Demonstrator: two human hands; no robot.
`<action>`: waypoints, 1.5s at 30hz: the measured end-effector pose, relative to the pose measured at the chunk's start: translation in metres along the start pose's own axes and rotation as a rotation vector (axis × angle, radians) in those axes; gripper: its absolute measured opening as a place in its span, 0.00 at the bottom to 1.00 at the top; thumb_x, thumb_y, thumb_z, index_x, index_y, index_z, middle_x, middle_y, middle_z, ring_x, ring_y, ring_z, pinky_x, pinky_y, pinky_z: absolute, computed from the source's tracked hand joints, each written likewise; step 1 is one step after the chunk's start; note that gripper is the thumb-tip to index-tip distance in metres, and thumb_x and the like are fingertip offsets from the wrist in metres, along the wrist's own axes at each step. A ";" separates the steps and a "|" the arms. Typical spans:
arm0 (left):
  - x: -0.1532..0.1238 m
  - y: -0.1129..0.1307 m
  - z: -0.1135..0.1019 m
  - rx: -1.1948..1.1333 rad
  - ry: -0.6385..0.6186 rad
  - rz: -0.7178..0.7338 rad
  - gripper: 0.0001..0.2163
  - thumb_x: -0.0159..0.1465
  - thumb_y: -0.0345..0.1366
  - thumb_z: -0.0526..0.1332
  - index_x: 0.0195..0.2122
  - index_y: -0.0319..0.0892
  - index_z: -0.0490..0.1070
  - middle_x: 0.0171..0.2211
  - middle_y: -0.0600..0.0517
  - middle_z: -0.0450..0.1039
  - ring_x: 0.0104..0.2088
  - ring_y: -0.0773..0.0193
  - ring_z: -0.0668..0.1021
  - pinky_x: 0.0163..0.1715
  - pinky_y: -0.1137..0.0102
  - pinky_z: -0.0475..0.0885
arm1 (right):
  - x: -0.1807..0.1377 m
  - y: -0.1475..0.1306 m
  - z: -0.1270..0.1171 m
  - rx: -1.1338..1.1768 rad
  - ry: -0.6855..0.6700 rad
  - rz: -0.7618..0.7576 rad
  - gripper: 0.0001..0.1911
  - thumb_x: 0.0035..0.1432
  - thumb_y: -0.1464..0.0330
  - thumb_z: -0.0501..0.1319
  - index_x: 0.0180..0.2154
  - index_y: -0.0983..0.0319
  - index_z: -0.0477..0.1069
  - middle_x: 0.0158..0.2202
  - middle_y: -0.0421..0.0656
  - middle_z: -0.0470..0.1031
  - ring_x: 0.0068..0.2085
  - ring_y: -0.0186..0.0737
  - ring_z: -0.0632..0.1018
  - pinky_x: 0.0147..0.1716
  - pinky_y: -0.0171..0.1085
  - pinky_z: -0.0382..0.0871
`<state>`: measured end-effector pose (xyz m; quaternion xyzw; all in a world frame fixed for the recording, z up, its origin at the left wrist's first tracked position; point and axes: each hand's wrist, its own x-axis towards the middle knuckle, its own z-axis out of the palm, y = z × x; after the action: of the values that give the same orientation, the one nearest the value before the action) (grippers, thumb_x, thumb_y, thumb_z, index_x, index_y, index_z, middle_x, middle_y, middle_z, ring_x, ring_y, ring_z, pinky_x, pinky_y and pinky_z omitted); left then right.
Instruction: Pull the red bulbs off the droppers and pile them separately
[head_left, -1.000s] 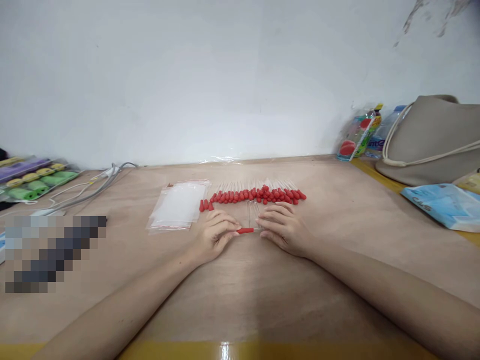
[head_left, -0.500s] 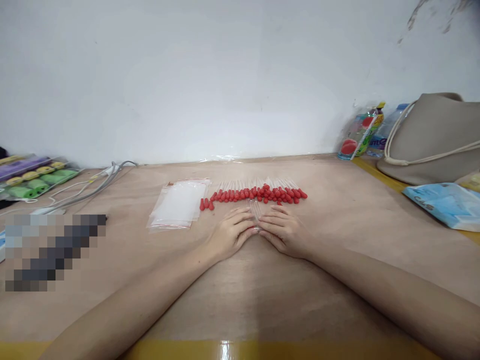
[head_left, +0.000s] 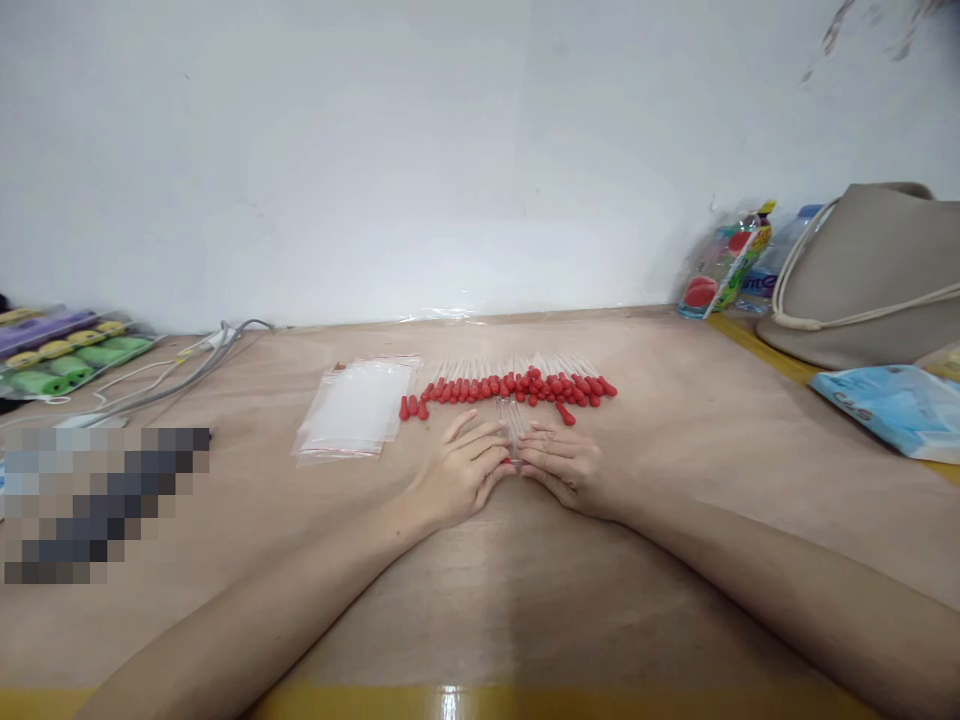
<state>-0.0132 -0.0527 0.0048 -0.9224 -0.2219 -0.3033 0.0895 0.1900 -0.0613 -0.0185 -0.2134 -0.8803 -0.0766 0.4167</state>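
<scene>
While the left hand [head_left: 466, 468] is pinching a bulb [head_left: 508, 462] just below the frame's centre, the right hand [head_left: 566, 462] is seemingly pinching a tube [head_left: 517, 463] beside it, a likely joining step whose next move is calling for straight, steady pressure.

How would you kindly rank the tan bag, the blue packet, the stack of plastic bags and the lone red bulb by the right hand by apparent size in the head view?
Tan bag
Blue packet and stack of plastic bags: too alike to rank
Lone red bulb
</scene>
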 end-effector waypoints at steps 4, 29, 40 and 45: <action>0.000 0.001 -0.002 -0.016 -0.041 -0.012 0.05 0.63 0.32 0.53 0.36 0.41 0.68 0.39 0.51 0.75 0.51 0.61 0.70 0.57 0.57 0.54 | -0.002 0.000 -0.001 -0.030 0.024 -0.035 0.11 0.56 0.73 0.57 0.42 0.64 0.69 0.40 0.46 0.76 0.44 0.36 0.75 0.51 0.41 0.67; -0.015 -0.036 -0.016 -0.109 0.132 -0.344 0.08 0.63 0.34 0.53 0.39 0.42 0.70 0.35 0.49 0.68 0.37 0.64 0.71 0.37 0.68 0.68 | -0.004 0.006 -0.018 -0.389 0.007 0.269 0.09 0.57 0.68 0.56 0.38 0.59 0.74 0.22 0.40 0.70 0.29 0.35 0.68 0.32 0.38 0.59; -0.017 -0.094 -0.049 0.038 0.124 -0.908 0.16 0.56 0.39 0.56 0.45 0.41 0.62 0.28 0.53 0.68 0.28 0.64 0.72 0.29 0.69 0.67 | 0.006 0.010 -0.007 -0.432 -0.080 0.478 0.09 0.55 0.73 0.51 0.31 0.63 0.69 0.26 0.43 0.72 0.29 0.37 0.69 0.32 0.37 0.53; -0.023 -0.097 -0.049 -0.021 -0.012 -0.999 0.16 0.54 0.45 0.58 0.41 0.42 0.63 0.27 0.53 0.70 0.28 0.62 0.73 0.28 0.69 0.66 | 0.009 0.005 -0.003 -0.425 -0.069 0.429 0.09 0.56 0.70 0.52 0.30 0.62 0.70 0.25 0.42 0.73 0.30 0.37 0.69 0.34 0.38 0.52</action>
<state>-0.1005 0.0103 0.0333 -0.7061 -0.6339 -0.3061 -0.0770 0.1892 -0.0545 -0.0102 -0.4792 -0.7931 -0.1621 0.3392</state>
